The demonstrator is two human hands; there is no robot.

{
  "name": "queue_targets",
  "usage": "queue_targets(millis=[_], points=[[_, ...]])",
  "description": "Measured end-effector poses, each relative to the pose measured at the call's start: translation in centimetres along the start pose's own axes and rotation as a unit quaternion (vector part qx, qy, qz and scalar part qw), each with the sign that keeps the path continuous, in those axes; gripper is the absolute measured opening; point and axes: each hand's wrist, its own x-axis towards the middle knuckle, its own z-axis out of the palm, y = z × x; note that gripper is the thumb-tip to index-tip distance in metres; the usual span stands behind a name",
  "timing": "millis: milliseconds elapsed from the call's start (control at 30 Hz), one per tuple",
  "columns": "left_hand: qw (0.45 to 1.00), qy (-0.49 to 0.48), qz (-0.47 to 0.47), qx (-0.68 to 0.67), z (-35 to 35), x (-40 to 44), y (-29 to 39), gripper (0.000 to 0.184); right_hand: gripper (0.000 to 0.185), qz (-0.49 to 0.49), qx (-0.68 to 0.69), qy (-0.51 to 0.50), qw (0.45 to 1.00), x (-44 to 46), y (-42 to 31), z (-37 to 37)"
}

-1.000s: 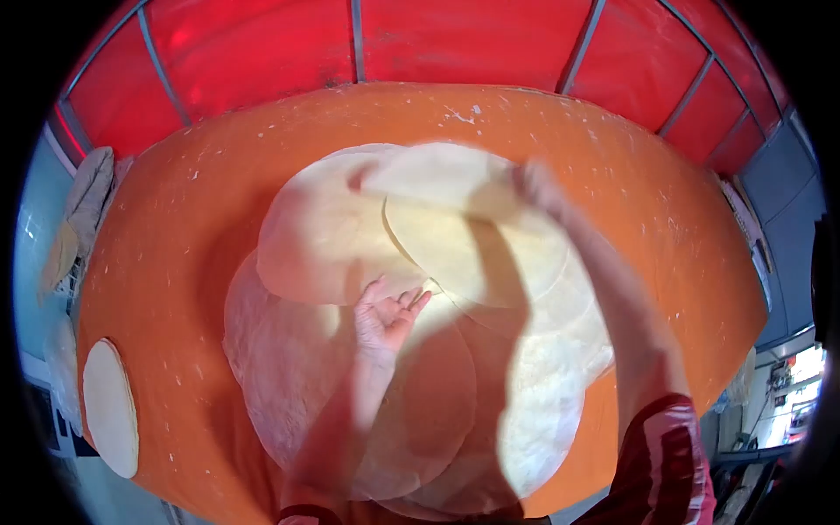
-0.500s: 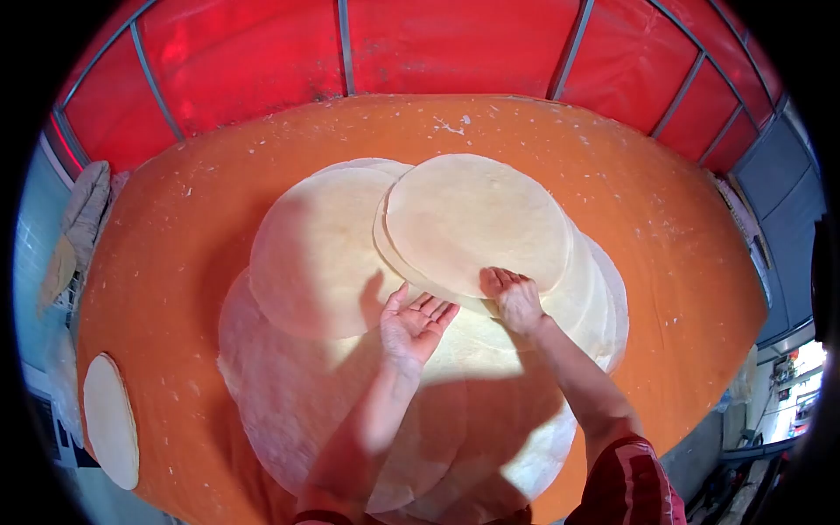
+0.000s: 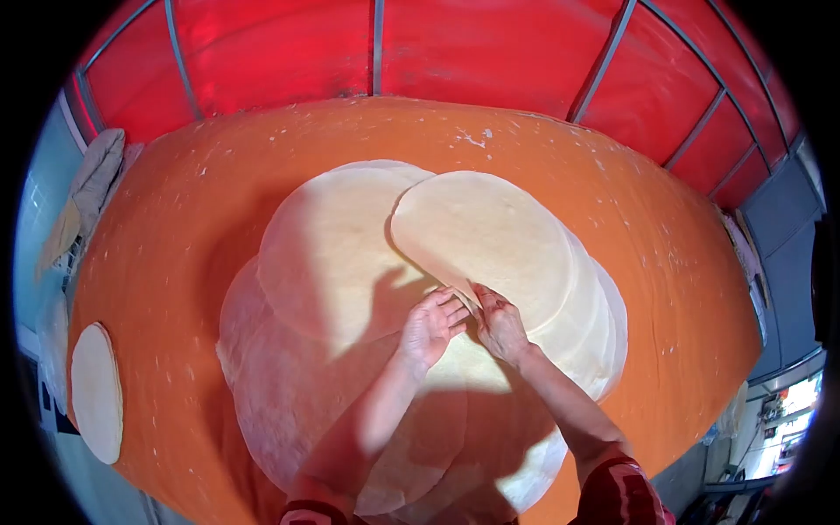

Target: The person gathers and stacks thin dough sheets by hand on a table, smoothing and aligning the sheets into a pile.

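Note:
Thin, round, pale dough sheets lie overlapped in a wide heap. The uppermost dough sheet (image 3: 481, 232) is at the upper right of the heap, its near edge lifted between my hands. My right hand (image 3: 501, 329) is closed on that edge, fingers bent over it. Palm turned up, my left hand (image 3: 429, 332) meets the same edge from the left, its thumb and curled fingers around the lifted part. Another dough sheet (image 3: 328, 245) lies flat to the left, partly under the top one. Larger dough sheets (image 3: 289, 402) spread beneath, shadowed by my arms.
An orange cloth-covered table (image 3: 175, 262) carries the heap. A separate small stack of round sheets (image 3: 96, 394) rests at its left edge. Red panels (image 3: 490, 52) in a metal frame rise behind. Folded cloth (image 3: 96, 171) hangs at the far left.
My right hand has moved down and left with the top sheet's near edge, lifting it. My left hand has come up to that edge, and its fingers have curled. The view has shifted slightly.

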Motion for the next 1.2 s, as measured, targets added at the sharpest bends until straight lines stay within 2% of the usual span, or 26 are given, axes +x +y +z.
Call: queue_targets(millis=[33,67,100,133,200,233,300,333,367,433,467,500,567,600,633,667,700,767,800,867,900,967,1000,1067,1133,1200], points=[[1.0,0.001,0.003,-0.002,-0.9,0.5,-0.2,0.039,0.042,0.015,0.022,-0.007,1.0,0.3,-0.4,0.0],[0.998,-0.057,0.009,0.017,-2.6,1.4,-0.6,0.035,0.042,0.013,0.022,-0.008,1.0,0.4,-0.4,0.1],[0.993,-0.114,0.016,0.038,-2.7,1.4,-0.3,0.032,0.043,-0.046,-0.04,0.01,0.998,0.4,-0.4,0.3],[0.993,-0.114,0.018,0.039,-2.7,1.1,-0.3,0.032,0.044,-0.104,-0.102,0.03,0.989,0.3,-0.3,0.5],[0.984,0.003,0.056,0.171,-1.9,0.0,-0.1,0.026,0.045,-0.084,-0.076,0.002,0.994,0.1,1.0,0.8],[0.98,0.04,0.078,0.178,-1.1,-1.3,0.8,0.021,0.046,-0.063,-0.049,-0.029,0.996,0.5,0.9,0.1],[0.886,0.158,0.188,0.394,-2.5,-3.2,2.5,0.023,0.049,0.021,0.002,-0.166,0.986,3.9,1.3,-4.0],[0.768,0.331,0.193,0.514,-4.6,-3.6,3.5,0.029,0.051,-0.049,-0.069,-0.082,0.993,5.6,5.1,-4.1],[0.627,0.336,0.368,0.599,-6.8,-5.1,5.2,0.031,0.043,0.041,0.036,-0.111,0.992,8.6,5.7,-6.2],[0.672,0.358,0.498,0.414,-11.9,-6.7,6.8,0.033,0.027,0.233,0.242,-0.106,0.936,14.8,5.3,-10.7],[0.748,0.417,0.427,0.29,-13.7,-7.7,7.5,0.039,0.019,0.085,0.03,-0.02,0.996,16.8,3.8,-13.0],[0.802,0.416,0.325,0.28,-14.7,-9.0,9.0,0.037,0.014,-0.07,-0.184,0.069,0.978,18.0,1.3,-14.3],[0.845,0.413,0.221,0.26,-14.1,-10.1,11.2,0.036,0.016,-0.099,-0.21,0.064,0.971,19.1,-2.0,-13.8],[0.871,0.387,0.208,0.22,-12.3,-10.5,12.0,0.034,0.018,-0.122,-0.239,0.064,0.961,19.6,-3.5,-13.0],[0.895,0.359,0.195,0.18,-11.3,-10.6,12.5,0.033,0.005,-0.13,-0.217,0.046,0.966,19.3,-4.7,-11.3],[0.894,0.362,0.199,0.175,-11.2,-10.3,12.6,0.033,0.005,-0.11,-0.191,0.023,0.975,18.3,-6.2,-9.5],[0.898,0.361,0.185,0.172,-11.4,-9.9,12.6,0.029,0.005,-0.225,-0.169,0.069,0.957,17.6,-7.6,-7.2],[0.9,0.363,0.174,0.167,-12.1,-9.5,12.4,0.025,0.014,-0.153,-0.214,-0.105,0.959,14.9,-8.2,0.1],[0.912,0.334,0.188,0.146,-12.8,-9.2,12.2,0.026,0.016,-0.212,-0.135,-0.02,0.968,13.1,-7.6,4.4],[0.92,0.308,0.205,0.127,-12.7,-9.2,12.1,0.027,0.024,-0.163,-0.154,-0.277,0.934,11.5,-9.6,6.2],[0.927,0.282,0.211,0.126,-12.0,-9.5,12.1,0.029,0.024,-0.166,-0.149,-0.274,0.935,11.2,-10.7,6.5],[0.948,0.21,0.22,0.095,-12.3,-9.7,12.3,0.032,0.024,-0.093,-0.098,-0.177,0.975,10.5,-13.0,6.6],[0.947,0.214,0.22,0.093,-12.3,-9.7,12.3,0.032,0.024,-0.094,-0.097,-0.18,0.974,9.9,-13.8,7.3],[0.95,0.181,0.239,0.092,-11.9,-9.6,12.4,0.033,0.03,-0.123,-0.052,-0.095,0.987,8.7,-15.0,8.9],[0.955,0.147,0.229,0.119,-12.6,-9.2,12.7,0.034,0.039,-0.175,-0.021,0.034,0.984,7.1,-15.5,11.2],[0.957,0.117,0.221,0.147,-12.6,-9.0,13.1,0.035,0.037,-0.158,-0.037,0.068,0.984,6.9,-15.8,11.2]])
